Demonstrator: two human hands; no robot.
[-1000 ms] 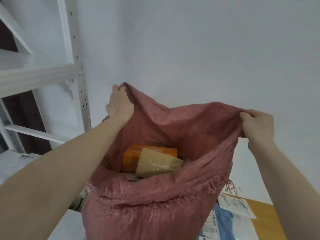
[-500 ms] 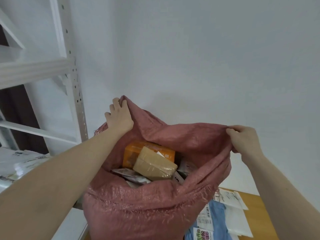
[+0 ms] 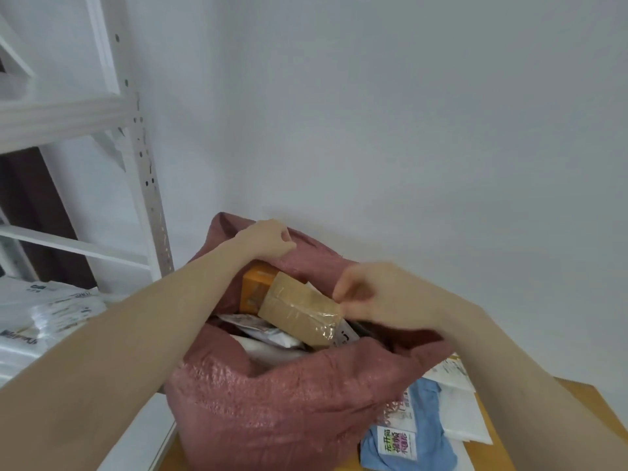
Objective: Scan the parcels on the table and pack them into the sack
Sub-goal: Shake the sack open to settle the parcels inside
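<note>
- My left hand [image 3: 268,240] is clenched on the far rim of the pink woven sack [image 3: 282,409], which stands open on the wooden table [image 3: 577,402].
- My right hand [image 3: 370,294] is blurred; I cannot tell whether its curled fingers hold anything.
- The taped brown parcel [image 3: 299,309] lies on top inside, long axis running from far-left down to near-right, against an orange box [image 3: 255,283].
- A blue mailer [image 3: 418,433] lies on the table just beside the sack.

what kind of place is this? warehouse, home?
Probably a small parcel sorting or storage room: a woven sack stuffed with taped boxes, bagged parcels on a table, and white metal shelving holding more bags against a bare wall.
</note>
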